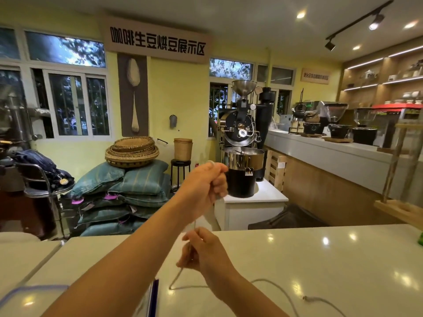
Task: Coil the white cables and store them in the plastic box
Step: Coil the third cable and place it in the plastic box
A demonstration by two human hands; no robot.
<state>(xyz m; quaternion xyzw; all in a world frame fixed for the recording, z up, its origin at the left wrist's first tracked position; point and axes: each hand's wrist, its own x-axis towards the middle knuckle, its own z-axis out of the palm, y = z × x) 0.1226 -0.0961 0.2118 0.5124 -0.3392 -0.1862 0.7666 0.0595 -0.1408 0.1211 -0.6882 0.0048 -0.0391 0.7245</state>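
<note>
At the lower left edge of the frame sits the clear box (27, 291), its blue rim partly hidden by the left forearm crossing over it. Just right of it the white cable (190, 287) lies on the pale counter (320, 259). A slack stretch runs left to right across the lower middle, passes behind the right wrist and trails toward the lower right corner, where a loose end rests. From a sharp bend near the box the cable climbs steeply to the right hand (203, 250), low centre, whose curled fingers pinch it. Above that hand it goes on nearly upright — thin and blurred — to the left hand (206, 181), raised at mid-frame in a closed fist round it, with a white bit showing at the top of the fist. Beyond the counter a black and steel roaster (242, 138) stands behind the fist. Stacked green sacks (128, 186) topped with woven baskets (132, 151) sit left of centre.
</note>
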